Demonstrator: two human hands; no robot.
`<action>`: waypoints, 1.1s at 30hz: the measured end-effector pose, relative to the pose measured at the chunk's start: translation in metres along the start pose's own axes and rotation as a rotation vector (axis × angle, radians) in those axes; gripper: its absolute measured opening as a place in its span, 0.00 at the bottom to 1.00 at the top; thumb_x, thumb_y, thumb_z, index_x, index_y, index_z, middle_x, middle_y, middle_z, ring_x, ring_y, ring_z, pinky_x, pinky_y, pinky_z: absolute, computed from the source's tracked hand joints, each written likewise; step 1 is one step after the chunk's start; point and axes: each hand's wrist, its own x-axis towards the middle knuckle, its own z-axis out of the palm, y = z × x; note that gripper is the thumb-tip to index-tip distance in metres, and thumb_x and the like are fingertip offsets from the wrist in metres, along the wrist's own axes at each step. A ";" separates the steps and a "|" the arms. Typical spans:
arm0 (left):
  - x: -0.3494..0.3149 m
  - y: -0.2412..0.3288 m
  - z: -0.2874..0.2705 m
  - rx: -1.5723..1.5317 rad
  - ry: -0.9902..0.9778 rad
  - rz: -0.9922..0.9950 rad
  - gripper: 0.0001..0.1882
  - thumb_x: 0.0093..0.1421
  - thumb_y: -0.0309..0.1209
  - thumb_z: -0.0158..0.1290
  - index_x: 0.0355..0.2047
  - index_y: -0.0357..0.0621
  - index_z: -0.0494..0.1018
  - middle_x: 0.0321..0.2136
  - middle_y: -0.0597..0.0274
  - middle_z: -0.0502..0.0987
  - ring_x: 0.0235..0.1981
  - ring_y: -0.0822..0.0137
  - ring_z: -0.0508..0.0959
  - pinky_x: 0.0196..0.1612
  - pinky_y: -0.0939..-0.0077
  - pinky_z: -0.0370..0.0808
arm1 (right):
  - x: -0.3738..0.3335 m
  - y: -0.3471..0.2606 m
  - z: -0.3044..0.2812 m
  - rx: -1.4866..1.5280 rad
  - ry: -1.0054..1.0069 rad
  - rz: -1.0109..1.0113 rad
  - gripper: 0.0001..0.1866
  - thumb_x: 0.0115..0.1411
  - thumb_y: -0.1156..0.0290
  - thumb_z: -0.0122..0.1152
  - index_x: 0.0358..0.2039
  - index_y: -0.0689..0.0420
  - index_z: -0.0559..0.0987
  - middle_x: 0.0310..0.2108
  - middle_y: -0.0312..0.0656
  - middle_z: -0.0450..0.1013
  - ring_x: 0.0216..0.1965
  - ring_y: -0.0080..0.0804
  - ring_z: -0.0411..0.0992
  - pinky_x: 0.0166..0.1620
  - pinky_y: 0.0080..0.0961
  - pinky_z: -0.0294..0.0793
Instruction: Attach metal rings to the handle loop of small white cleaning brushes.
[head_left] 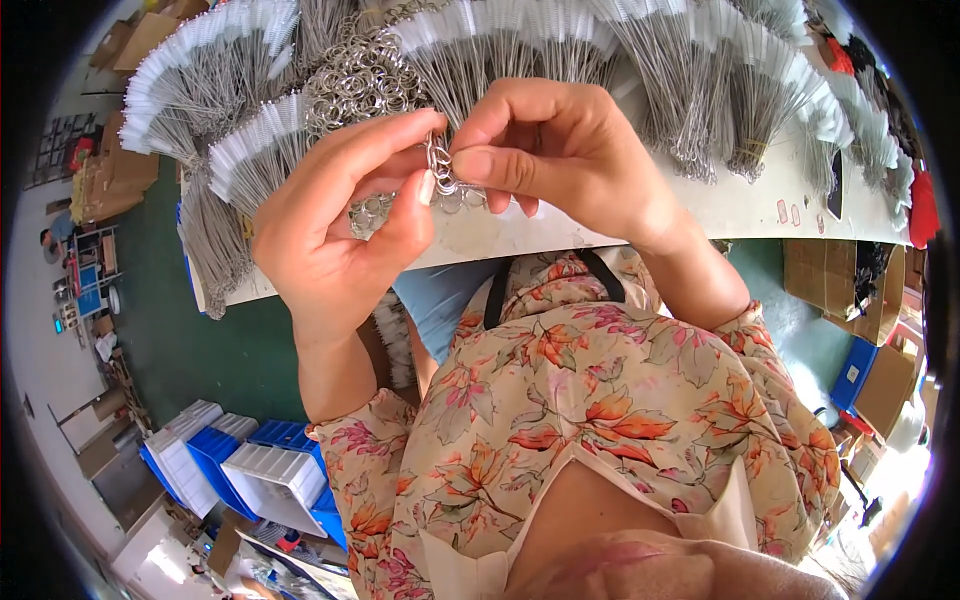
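My left hand (335, 215) and my right hand (565, 150) meet above the table's near edge, fingertips almost touching. Between them are a few silver metal rings (440, 165), pinched by the thumb and forefinger of each hand. Whether the rings are linked to each other is too small to tell. More rings (370, 212) show just below and behind the fingers. A heap of metal rings (365, 85) lies beyond my left hand. Bundles of wire-handled brushes (470, 50) with white bristles spread behind both hands.
The white table (590, 222) carries further brush bundles (690, 80) on the right and brushes (200, 90) on the left. Blue and white plastic crates (265, 470) stand on the green floor at lower left. Cardboard boxes (825, 275) sit at the right.
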 end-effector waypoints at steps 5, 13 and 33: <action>0.000 -0.003 -0.001 0.043 0.022 0.062 0.17 0.47 0.13 0.52 0.40 0.30 0.73 0.35 0.51 0.76 0.32 0.69 0.78 0.35 0.80 0.77 | 0.001 -0.006 -0.003 -0.128 -0.068 0.004 0.05 0.56 0.71 0.59 0.29 0.59 0.77 0.23 0.31 0.73 0.22 0.13 0.69 0.23 0.12 0.67; -0.004 -0.007 -0.007 -0.071 0.041 0.001 0.15 0.49 0.14 0.52 0.40 0.30 0.73 0.36 0.52 0.75 0.32 0.71 0.77 0.35 0.82 0.76 | -0.002 -0.002 0.015 -0.129 0.103 -0.141 0.06 0.58 0.72 0.55 0.33 0.61 0.75 0.23 0.33 0.73 0.21 0.13 0.66 0.23 0.13 0.67; 0.001 0.001 -0.017 -0.159 -0.108 -0.239 0.13 0.52 0.19 0.53 0.40 0.32 0.73 0.33 0.59 0.75 0.31 0.75 0.74 0.34 0.84 0.72 | -0.001 0.005 0.014 -0.363 0.101 -0.268 0.05 0.55 0.75 0.57 0.32 0.60 0.76 0.25 0.39 0.73 0.24 0.23 0.71 0.28 0.18 0.71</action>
